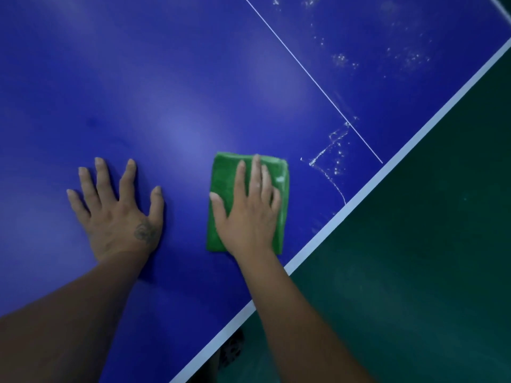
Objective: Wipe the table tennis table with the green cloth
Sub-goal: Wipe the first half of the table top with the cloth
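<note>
Two hands, one cloth (222,186), one table (166,78). One thin white line (312,76) on the blue top, one wide white edge (387,167). Lots of small white spots (330,156), too many to count.

Left hand (116,217): flat on the bare blue top, palm down, all five fingers straight and spread wide. Nothing held. One small dark mark (143,230) on its back, near the thumb. Bare arm stretched out from the lower left.

Right hand (249,217): flat on top of the cloth, palm down, fingers straight and close together, thumb out to the left. Pressing down, not gripping. Bare arm reaching in over the white edge from below.

Cloth: green, soft-looking, folded into a neat rectangle. Under the right hand, sticking out past the thumb, past the fingertips and a little past the small finger. Just right of the left hand, not touching it. Lower right corner close to the edge.

Spots: right of the right hand, in a bent trail from the end of the line down to the edge. More far ahead of the fingertips, past the line. Smooth, shiny blue around the left hand.

Dark green floor (414,244) beyond the edge, right of the right arm. Down between the two arms, a dark shape (232,349), maybe a shoe, too dim to tell.
</note>
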`<state>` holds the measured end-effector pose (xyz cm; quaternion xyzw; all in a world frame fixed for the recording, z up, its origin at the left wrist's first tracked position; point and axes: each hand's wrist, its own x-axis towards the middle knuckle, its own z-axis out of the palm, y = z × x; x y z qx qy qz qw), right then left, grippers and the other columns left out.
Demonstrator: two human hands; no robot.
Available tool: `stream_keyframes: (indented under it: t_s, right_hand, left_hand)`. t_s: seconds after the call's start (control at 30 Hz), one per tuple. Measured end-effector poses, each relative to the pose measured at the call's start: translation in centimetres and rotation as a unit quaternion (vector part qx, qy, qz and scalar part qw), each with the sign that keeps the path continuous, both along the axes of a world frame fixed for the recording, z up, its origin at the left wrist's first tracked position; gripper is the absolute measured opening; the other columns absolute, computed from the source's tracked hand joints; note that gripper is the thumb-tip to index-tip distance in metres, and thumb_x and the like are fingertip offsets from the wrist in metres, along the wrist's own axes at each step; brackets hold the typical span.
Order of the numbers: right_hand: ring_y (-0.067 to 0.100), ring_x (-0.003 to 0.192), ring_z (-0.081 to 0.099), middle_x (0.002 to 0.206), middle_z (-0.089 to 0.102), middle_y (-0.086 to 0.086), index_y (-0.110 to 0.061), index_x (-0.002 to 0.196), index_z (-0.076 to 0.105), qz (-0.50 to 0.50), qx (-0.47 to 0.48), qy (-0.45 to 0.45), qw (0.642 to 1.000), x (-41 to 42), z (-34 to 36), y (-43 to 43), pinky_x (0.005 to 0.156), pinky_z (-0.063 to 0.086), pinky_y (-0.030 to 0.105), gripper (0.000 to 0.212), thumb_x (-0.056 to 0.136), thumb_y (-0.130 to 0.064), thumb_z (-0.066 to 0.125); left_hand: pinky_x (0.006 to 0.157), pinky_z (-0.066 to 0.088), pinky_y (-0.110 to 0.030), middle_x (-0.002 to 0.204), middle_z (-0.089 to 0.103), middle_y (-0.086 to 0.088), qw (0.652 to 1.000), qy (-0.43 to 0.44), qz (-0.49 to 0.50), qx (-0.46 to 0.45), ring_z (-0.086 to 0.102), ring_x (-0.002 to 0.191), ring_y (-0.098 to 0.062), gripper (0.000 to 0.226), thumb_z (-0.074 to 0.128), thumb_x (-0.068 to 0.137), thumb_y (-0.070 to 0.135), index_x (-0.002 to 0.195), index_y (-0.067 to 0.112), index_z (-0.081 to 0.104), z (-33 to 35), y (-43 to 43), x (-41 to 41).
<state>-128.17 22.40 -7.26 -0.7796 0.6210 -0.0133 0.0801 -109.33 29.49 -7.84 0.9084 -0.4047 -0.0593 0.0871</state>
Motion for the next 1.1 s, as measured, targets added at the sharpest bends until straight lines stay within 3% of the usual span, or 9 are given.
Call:
stream_keyframes:
  t_s: [0.2,0.37,0.57,0.7,0.8,0.93,1.03,1.1]
  right_hand:
    - [0.026,0.169,-0.007,0.183,-0.004,0.010,-0.015,0.175,0.013,0.026,-0.001,-0.001,1.000,3.5,-0.4,-7.7,0.134,-0.005,0.056,0.089,0.108,-0.073,0.024]
    - [0.024,0.170,-0.001,0.183,0.003,0.008,-0.016,0.174,0.018,0.007,-0.015,-0.005,1.000,-1.0,-0.4,-8.3,0.136,0.001,0.053,0.086,0.109,-0.071,0.024]
    - [0.025,0.170,-0.001,0.183,0.003,0.008,-0.014,0.174,0.014,-0.189,-0.005,0.025,0.982,-12.9,0.2,-2.4,0.136,0.004,0.057,0.084,0.111,-0.068,0.022]
    - [0.031,0.169,-0.007,0.182,-0.004,0.014,-0.008,0.174,0.008,-0.295,0.019,0.023,0.955,-12.4,0.2,-1.5,0.136,-0.002,0.057,0.085,0.110,-0.063,0.017]
    - [0.032,0.169,-0.009,0.181,-0.007,0.017,-0.005,0.173,0.006,-0.262,0.016,0.035,0.964,-8.9,0.0,-3.3,0.135,-0.004,0.058,0.084,0.111,-0.060,0.015]
    - [0.032,0.169,-0.010,0.181,-0.010,0.019,-0.004,0.173,0.005,-0.119,0.002,0.023,0.993,-4.4,-0.4,-4.7,0.135,-0.006,0.057,0.083,0.112,-0.060,0.017]
    - [0.029,0.169,-0.006,0.182,-0.004,0.016,-0.006,0.173,0.010,-0.066,-0.011,0.016,0.998,-5.3,-0.4,-4.3,0.136,-0.002,0.055,0.083,0.112,-0.062,0.018]
    - [0.029,0.170,-0.002,0.182,0.000,0.015,-0.007,0.173,0.013,-0.074,-0.018,0.026,0.997,-8.1,-0.5,-3.2,0.136,0.002,0.056,0.083,0.113,-0.063,0.022]
  left_hand:
    - [0.135,-0.001,-0.057,0.181,0.011,-0.005,1.000,-0.013,0.005,-0.027,0.000,0.168,-0.027,0.075,0.035,0.101,0.072,0.167,0.035,0.031,-0.8,0.3,0.3]
    - [0.135,-0.001,-0.057,0.180,0.011,-0.006,1.000,-0.021,-0.002,-0.022,0.001,0.168,-0.028,0.075,0.033,0.102,0.072,0.167,0.036,0.030,-0.9,0.3,0.3]
    - [0.134,-0.002,-0.056,0.180,0.013,-0.008,0.999,-0.024,0.000,-0.034,0.001,0.167,-0.030,0.074,0.036,0.102,0.071,0.166,0.035,0.031,-0.9,0.2,0.3]
    - [0.134,-0.003,-0.054,0.180,0.012,-0.007,0.999,-0.017,-0.002,-0.040,0.001,0.168,-0.030,0.074,0.038,0.102,0.070,0.167,0.034,0.032,-0.8,0.2,0.2]
    - [0.134,-0.004,-0.052,0.181,0.010,-0.004,0.999,-0.013,0.003,-0.030,0.000,0.168,-0.027,0.076,0.036,0.102,0.072,0.167,0.034,0.029,-0.9,0.1,0.3]
    - [0.131,-0.013,-0.040,0.180,0.012,-0.003,0.999,-0.028,0.004,-0.039,0.002,0.167,-0.028,0.076,0.037,0.102,0.072,0.167,0.034,0.028,-1.0,0.1,0.3]
    - [0.134,-0.001,-0.054,0.180,0.011,-0.001,0.999,-0.024,0.006,-0.034,0.002,0.167,-0.027,0.076,0.039,0.101,0.072,0.167,0.036,0.027,-1.1,-0.1,0.4]
    - [0.135,0.000,-0.055,0.180,0.010,-0.001,0.999,-0.024,0.009,-0.026,0.002,0.167,-0.026,0.076,0.038,0.101,0.073,0.168,0.036,0.025,-1.0,-0.1,0.4]
